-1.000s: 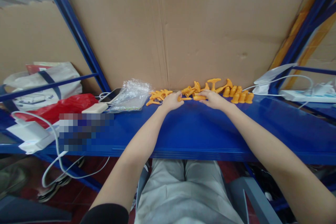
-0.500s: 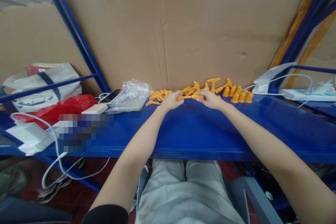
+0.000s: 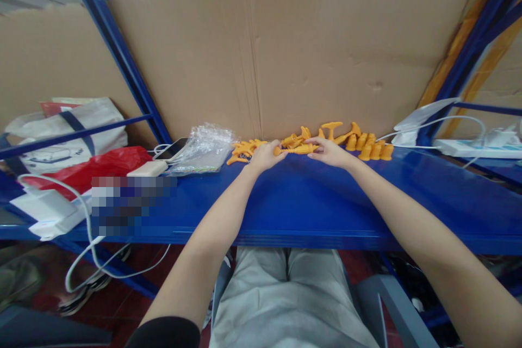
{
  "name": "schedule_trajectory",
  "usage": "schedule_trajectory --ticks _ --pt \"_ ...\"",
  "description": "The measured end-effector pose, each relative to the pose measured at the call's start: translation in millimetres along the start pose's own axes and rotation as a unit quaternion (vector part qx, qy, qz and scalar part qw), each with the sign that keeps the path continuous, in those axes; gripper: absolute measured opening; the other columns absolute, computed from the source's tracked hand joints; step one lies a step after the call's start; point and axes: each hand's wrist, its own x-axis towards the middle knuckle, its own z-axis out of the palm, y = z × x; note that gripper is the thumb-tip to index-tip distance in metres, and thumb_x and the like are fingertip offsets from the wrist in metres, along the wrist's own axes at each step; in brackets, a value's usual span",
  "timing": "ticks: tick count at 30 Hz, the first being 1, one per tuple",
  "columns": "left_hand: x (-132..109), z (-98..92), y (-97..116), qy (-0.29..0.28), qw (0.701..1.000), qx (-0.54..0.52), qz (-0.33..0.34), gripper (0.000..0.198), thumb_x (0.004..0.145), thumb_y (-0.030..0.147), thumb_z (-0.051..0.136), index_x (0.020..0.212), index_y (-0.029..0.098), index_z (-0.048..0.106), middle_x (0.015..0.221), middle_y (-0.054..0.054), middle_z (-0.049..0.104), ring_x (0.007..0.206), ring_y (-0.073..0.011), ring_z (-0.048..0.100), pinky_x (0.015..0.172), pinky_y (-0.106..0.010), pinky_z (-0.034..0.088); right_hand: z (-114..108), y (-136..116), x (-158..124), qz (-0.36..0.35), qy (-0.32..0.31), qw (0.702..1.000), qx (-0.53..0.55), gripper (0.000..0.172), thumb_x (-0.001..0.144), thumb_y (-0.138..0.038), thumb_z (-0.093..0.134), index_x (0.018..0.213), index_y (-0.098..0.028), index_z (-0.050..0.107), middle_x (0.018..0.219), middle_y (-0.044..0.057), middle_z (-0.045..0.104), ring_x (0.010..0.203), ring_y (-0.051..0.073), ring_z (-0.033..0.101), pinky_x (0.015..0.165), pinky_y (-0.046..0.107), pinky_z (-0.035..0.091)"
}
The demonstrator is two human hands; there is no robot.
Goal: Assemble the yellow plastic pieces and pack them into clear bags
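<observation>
Hidden or unclear: the fingertips of both hands are covered by the hands' own backs, so the exact contact is not resolved. A pixelated patch [image 3: 130,201] masks part of the bench front at left. Both forearms are cut off by the lower frame edge. The small orange parts are too small for their shapes to be told one by one.

Hands: the left hand [image 3: 265,156] is seen with fingers curled closed around the left end of an elongated orange piece [image 3: 297,149]. The right hand [image 3: 330,152] is closed on its right end. The piece is held level between the two hands, just above the blue bench [image 3: 310,206], near its far edge and close to the cardboard sheet [image 3: 285,49].

Around it: a loose heap of orange parts [image 3: 243,149] is noted just left of the left hand. A row of upright orange parts [image 3: 369,150] stands just right of the right hand. A T-shaped orange part [image 3: 331,127] stands behind.

Containers: a crumpled clear plastic bag [image 3: 204,147] lies left of the heap, contents not discernible. A red bag [image 3: 93,166] and a white tote bag [image 3: 69,130] are recorded further left, contents hidden.
</observation>
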Motion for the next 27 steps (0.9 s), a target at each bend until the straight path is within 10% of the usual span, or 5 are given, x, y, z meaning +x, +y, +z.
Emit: schedule_trajectory --ticks 7,16,27 --pt "1.8 3.1 -3.8 0.036 0.998 -0.052 0.004 0.025 0.084 0.042 0.068 0.094 0.021 0.063 0.078 -0.002 0.071 0.076 -0.0213 0.067 0.068 -0.027 0.044 -6.7 -20.1 -5.1 0.115 -0.016 0.981 0.157 0.023 0.079 -0.032 0.078 0.088 -0.016 0.066 0.085 0.006 0.071 0.07 0.016 0.071 0.077 0.033 0.061" --pt "4.3 4.0 -2.9 0.075 0.993 -0.078 0.049 0.025 0.081 0.041 0.071 0.09 0.02 0.061 0.076 0.0 0.069 0.071 -0.0164 0.062 0.065 -0.024 0.04 0.7 -48.1 -5.6 0.247 -0.004 0.963 0.111 0.06 0.092 -0.069 0.043 0.069 -0.016 0.06 0.047 0.006 0.06 0.041 0.014 0.06 0.041 0.022 0.047" --pt "4.1 2.0 -1.1 0.069 0.996 -0.047 0.023 0.022 0.084 0.041 0.068 0.091 0.021 0.061 0.08 0.0 0.07 0.075 -0.0173 0.064 0.066 -0.025 0.042 -9.7 -39.3 -8.8 0.145 -0.004 0.979 0.145 0.042 0.085 -0.034 0.073 0.122 -0.021 0.062 0.108 0.009 0.074 0.069 0.014 0.072 0.062 0.024 0.056"
